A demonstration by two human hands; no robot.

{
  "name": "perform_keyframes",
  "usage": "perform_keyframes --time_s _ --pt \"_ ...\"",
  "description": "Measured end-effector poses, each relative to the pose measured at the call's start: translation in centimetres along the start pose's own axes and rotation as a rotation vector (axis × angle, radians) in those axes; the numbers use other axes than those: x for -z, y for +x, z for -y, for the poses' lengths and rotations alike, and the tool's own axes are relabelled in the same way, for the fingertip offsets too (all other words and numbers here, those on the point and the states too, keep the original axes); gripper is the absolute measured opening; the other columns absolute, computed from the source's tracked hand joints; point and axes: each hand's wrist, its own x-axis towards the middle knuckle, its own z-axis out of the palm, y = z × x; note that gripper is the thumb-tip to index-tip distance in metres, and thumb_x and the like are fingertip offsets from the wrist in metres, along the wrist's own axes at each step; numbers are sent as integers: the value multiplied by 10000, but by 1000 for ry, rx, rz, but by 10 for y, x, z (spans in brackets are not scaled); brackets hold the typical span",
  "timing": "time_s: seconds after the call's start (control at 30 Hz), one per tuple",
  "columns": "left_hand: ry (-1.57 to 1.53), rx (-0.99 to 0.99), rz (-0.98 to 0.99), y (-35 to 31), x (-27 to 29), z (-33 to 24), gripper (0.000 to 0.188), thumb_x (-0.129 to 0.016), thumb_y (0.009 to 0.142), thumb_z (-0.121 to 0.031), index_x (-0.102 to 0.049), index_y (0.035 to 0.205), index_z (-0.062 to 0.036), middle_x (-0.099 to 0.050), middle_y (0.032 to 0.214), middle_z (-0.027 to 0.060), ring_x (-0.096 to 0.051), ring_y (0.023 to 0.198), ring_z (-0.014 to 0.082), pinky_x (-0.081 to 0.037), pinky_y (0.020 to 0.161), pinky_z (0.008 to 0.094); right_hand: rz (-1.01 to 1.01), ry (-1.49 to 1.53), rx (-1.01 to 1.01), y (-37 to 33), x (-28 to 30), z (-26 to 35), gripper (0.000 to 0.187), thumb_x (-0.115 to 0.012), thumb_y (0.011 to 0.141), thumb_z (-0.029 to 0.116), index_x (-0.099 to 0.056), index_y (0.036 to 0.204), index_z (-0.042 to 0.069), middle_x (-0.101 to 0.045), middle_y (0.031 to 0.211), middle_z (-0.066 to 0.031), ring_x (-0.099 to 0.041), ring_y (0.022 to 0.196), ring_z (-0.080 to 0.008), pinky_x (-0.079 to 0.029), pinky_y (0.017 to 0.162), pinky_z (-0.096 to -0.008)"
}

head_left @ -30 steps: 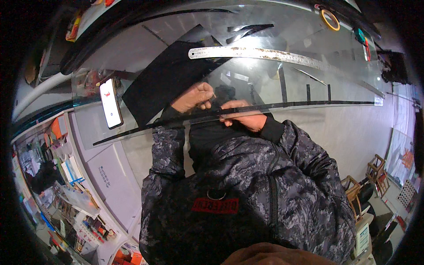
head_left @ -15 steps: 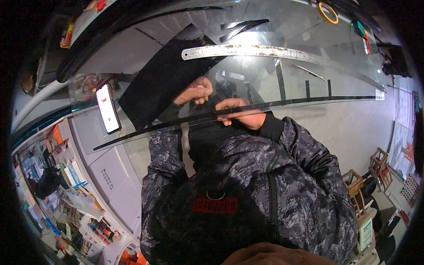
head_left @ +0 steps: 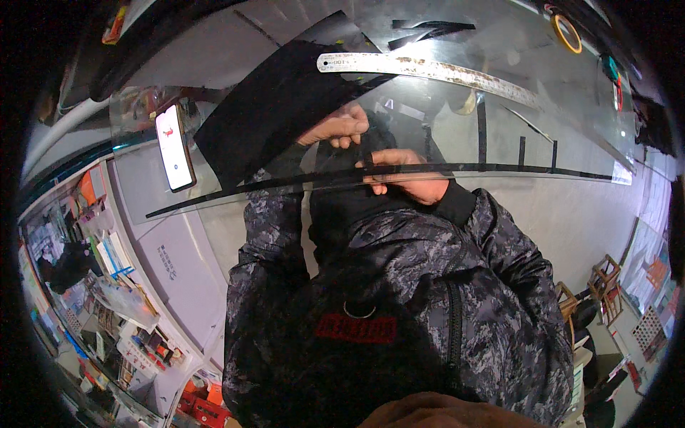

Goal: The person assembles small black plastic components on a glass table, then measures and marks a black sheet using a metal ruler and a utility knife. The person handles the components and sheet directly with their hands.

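Observation:
A clear glass sheet (head_left: 578,158) spans the view, with a long black strip (head_left: 514,169) along its near edge. My left hand (head_left: 342,127) is closed, fingertips drawn together, beside a large black sheet (head_left: 271,100). Just right of it, my right hand (head_left: 410,175) is closed in a pinch around a small dark piece, whose kind I cannot make out. The long strip crosses in front of my right hand. A worn steel ruler (head_left: 392,64) lies beyond both hands, one end over the black sheet.
At left lies a phone (head_left: 175,150) with a lit screen. Short black strips (head_left: 482,132) and a thin pointed tool (head_left: 528,123) are at right. Farther off are a yellow tape roll (head_left: 576,48), a teal-and-red tool (head_left: 610,68) and black offcuts (head_left: 442,28). Cluttered shelves (head_left: 128,285) stand lower left.
The view has shifted, so the ruler, black sheet and hands appear higher and farther right. Both hands keep nearly the same closed pose, close together.

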Motion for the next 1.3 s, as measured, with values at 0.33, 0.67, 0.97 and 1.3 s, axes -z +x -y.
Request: perform_keyframes --time_s 0.33,0.67,0.97,1.3 --pt "26 -22 5 -5 4 -12 282 -802 1050 -307 -740 1091 -35 -739 901 53 -657 726 110 -533 641 254 13 -113 15 -4 -7 13 362 -687 1116 74 -693 1455 -53 -770 1161 -106 -734 962 -140 -597 868 -274" --pt "-46 -5 -73 -5 -1 -6 279 -856 1006 -300 -739 1063 -54 -748 847 48 -677 705 111 -547 633 252 77 -224 110 -2 -3 10 360 -679 1121 81 -691 1455 -52 -759 1127 -84 -738 937 -121 -584 824 -263" --pt "-64 -19 -15 -5 0 -9 282 -856 1007 -296 -739 1061 -45 -751 848 47 -679 707 110 -559 653 250 126 -248 139 -2 -2 11 201 -630 1104 10 -733 1256 -71 -638 1073 -94 -705 971 -164 -579 870 -308" --pt "-42 -19 -21 -7 -1 -9 279 -822 1030 -306 -738 1049 -41 -746 864 51 -669 722 104 -546 652 250 133 -184 89 -5 -3 11 228 -673 1128 62 -712 1315 -63 -694 1140 -85 -734 990 -150 -598 870 -290"
